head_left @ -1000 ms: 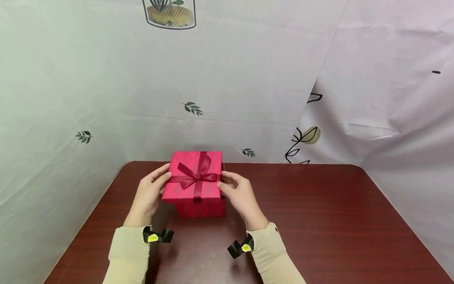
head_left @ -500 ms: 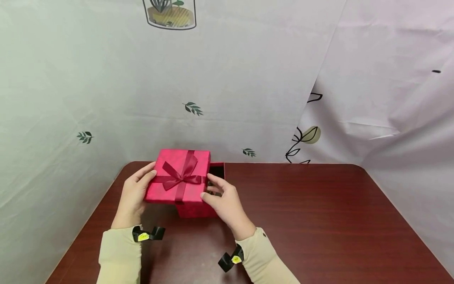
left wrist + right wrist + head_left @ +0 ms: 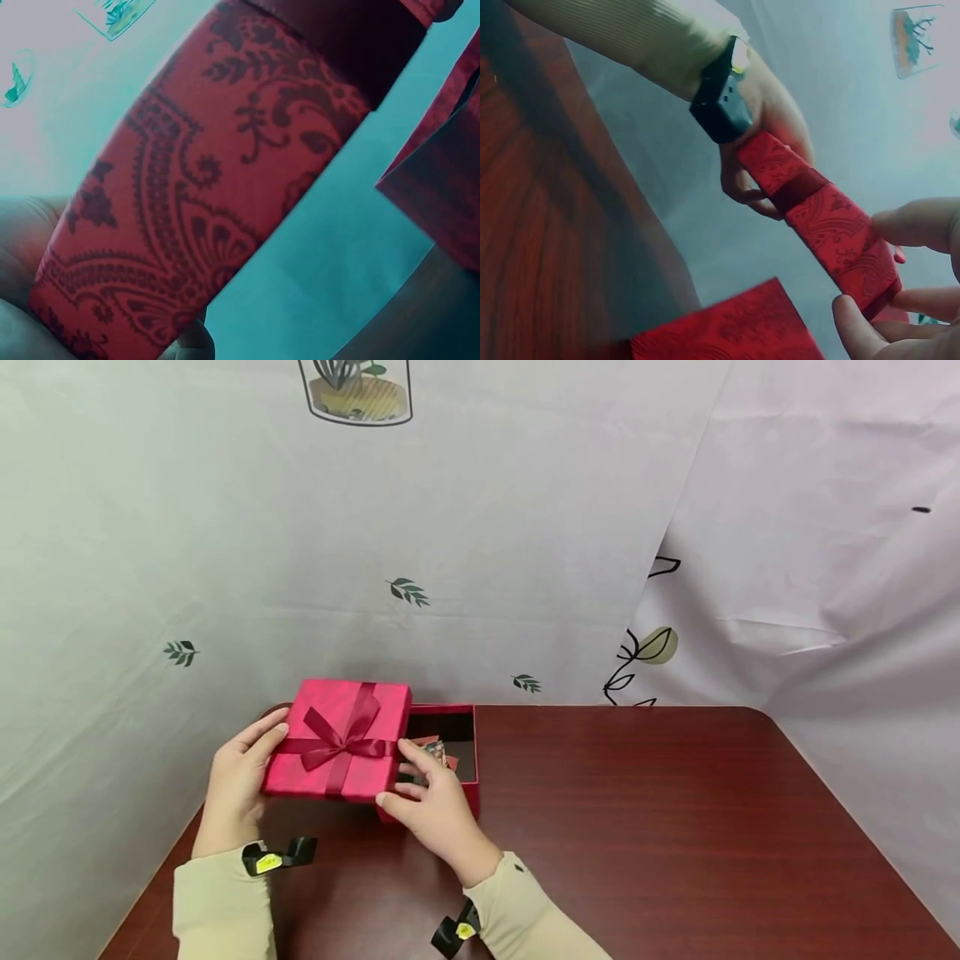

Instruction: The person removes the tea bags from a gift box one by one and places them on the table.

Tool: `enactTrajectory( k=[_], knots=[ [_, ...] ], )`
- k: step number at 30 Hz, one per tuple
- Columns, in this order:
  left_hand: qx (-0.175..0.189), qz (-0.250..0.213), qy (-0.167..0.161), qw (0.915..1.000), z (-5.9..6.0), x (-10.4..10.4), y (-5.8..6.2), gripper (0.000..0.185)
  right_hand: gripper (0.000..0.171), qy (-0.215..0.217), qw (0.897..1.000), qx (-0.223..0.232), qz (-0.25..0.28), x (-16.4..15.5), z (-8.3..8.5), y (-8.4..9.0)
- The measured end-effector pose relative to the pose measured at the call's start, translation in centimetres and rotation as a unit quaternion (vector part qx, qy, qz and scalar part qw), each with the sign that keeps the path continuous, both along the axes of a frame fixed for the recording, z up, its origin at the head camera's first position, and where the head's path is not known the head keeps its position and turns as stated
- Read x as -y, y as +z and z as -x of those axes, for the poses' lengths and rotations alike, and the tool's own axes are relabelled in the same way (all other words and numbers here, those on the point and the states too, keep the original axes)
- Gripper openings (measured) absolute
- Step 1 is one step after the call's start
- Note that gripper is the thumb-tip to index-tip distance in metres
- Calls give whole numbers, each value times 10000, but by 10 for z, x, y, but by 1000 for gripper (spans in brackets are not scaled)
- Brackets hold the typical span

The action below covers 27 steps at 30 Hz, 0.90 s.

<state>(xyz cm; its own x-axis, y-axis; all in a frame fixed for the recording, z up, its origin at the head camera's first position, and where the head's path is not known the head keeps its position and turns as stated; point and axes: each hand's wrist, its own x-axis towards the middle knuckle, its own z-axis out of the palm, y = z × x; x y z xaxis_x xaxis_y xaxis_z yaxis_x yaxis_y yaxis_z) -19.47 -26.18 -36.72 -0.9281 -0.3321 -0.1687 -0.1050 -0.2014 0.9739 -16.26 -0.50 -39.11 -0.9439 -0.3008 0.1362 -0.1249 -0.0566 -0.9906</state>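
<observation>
A red lid [image 3: 339, 740] with a dark red ribbon bow is held in the air, left of the red box [image 3: 444, 758] standing on the table. My left hand [image 3: 238, 777] grips the lid's left edge and my right hand [image 3: 427, 797] pinches its right edge. The box is uncovered and small things show inside it, too dim to name. The left wrist view shows the lid's patterned side [image 3: 217, 180] close up. In the right wrist view the lid [image 3: 825, 225] spans between both hands above the box [image 3: 735, 330].
The dark wooden table [image 3: 637, 827] stretches to the right and front. A pale printed curtain [image 3: 480, 527] closes off the back and both sides. The table's left edge lies just under my left forearm.
Both hands have lifted the lid off the box and carried it to the left. The box's inside has come into view.
</observation>
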Motion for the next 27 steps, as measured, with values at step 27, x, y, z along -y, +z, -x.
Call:
enactTrajectory(
  k=[27],
  knots=[
    [9, -478, 319, 9983, -12, 62, -30, 19, 57, -152, 9958, -659, -620, 67, -14, -15]
  ],
)
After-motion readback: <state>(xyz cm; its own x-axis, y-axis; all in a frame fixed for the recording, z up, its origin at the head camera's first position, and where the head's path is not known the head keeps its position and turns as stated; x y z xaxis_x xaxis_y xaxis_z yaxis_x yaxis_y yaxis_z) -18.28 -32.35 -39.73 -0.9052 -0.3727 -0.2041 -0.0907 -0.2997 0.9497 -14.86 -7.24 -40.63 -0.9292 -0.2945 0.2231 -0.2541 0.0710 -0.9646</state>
